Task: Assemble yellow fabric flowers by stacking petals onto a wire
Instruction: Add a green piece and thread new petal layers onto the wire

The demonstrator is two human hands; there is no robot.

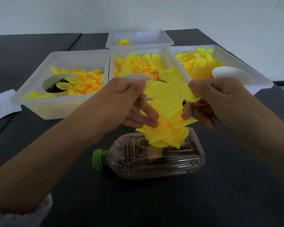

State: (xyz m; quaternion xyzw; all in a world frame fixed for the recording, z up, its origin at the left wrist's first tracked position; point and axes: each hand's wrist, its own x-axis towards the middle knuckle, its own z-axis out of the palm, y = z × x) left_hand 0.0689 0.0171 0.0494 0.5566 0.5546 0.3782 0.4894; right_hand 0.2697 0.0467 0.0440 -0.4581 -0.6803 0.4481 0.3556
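A dark desk (220, 202) carries four white trays: the left tray (39, 89), middle tray (111, 63) and right tray (259, 79) are heaped with loose yellow petals, while the far tray (164, 36) holds one finished flower (124, 42). Nearer, a clear bottle (154, 161) of dark grains lies on its side with its green cap (97, 158) to the left. Above it the left hand (121, 102) and right hand (220, 99) each pinch an opposite lobe of a petal layer (167, 97), spreading it flat over the half-built flower (166, 133). The wire itself is hidden under the fabric. The layer looks feather-light, limp and easily creased, so holding it by the outer lobes and keeping the centre free seems wise.
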